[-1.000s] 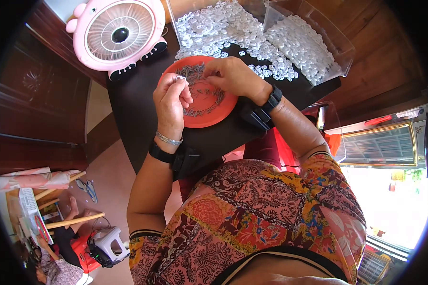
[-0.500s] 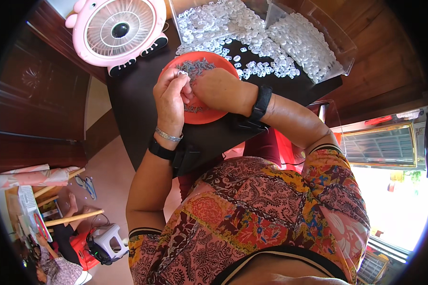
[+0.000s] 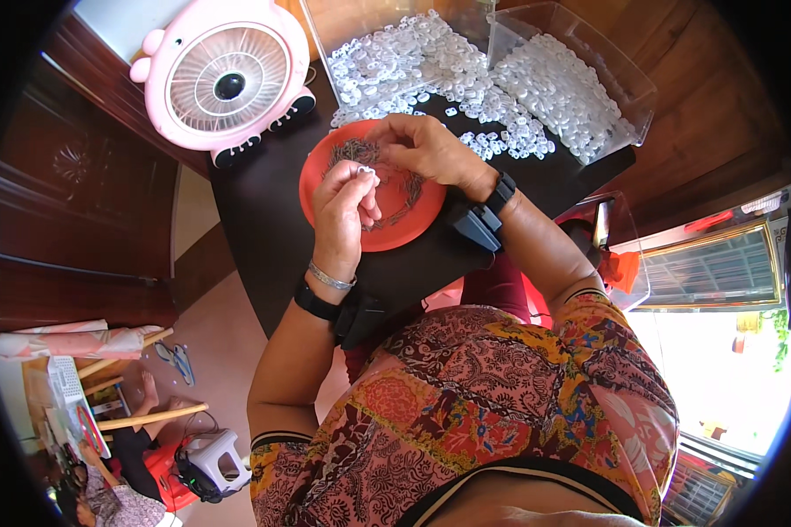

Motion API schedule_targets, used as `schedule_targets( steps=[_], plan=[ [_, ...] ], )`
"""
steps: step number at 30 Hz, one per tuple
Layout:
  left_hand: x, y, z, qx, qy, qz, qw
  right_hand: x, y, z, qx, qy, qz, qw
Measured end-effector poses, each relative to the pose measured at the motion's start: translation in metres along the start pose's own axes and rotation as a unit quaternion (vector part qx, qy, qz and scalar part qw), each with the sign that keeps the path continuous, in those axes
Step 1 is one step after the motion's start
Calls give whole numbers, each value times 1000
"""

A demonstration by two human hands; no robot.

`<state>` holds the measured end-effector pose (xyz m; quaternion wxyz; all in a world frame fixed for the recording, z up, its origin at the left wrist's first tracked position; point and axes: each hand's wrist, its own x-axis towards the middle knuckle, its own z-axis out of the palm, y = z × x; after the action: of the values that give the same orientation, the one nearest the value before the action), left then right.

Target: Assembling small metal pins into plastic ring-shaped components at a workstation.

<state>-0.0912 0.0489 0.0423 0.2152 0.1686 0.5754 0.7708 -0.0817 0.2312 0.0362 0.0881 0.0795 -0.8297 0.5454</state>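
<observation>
My left hand (image 3: 343, 206) is closed in a pinch on a small white plastic piece (image 3: 368, 172), held over the near left part of an orange-red bowl (image 3: 426, 224). In the bowl lie many thin grey metal pieces that look like screws (image 3: 356, 153), heaped at the far left and spread around the side. My right hand (image 3: 439, 154) is above the bowl's far right, its fingers bent toward the thumb near the heap. Whatever sits between those fingertips is too small to make out. White plastic pieces (image 3: 466, 104) like the held one lie beyond the bowl.
A clear bin (image 3: 628, 83) full of white pieces stands at the far right of the dark table (image 3: 255, 224), another clear bin (image 3: 325, 53) at the back. A pink fan (image 3: 228, 83) stands far left. Down left, another person (image 3: 119, 501) sits near a stool (image 3: 215, 461).
My right hand has moved away from my left, toward the heap's far side, with fingers less bunched. My left hand keeps its white piece. The whole view has shifted slightly.
</observation>
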Motion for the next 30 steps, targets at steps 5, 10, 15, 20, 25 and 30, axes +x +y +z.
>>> schedule_targets(
  steps=[5, 10, 15, 20, 25, 30],
  plan=[
    [-1, 0, 2, 25, -6, -8, 1000, -6, -8, -3, 240, -30, 61, 968],
    [-1, -3, 1, 63, -23, -12, 998, -8, -14, -3, 239, -41, 100, 965],
    [1, -4, 1, 75, -20, -8, 997, -11, -14, 2, 204, -62, 67, 975],
    [1, -7, -1, 70, -18, 1, 997, -12, -15, 0, 204, -80, 57, 974],
    [3, -8, -1, 67, -20, -2, 998, -14, -17, 0, 189, -79, 39, 978],
    [3, -7, 0, 88, -17, 2, 996, -15, -18, 0, 174, -81, 40, 981]
  ],
)
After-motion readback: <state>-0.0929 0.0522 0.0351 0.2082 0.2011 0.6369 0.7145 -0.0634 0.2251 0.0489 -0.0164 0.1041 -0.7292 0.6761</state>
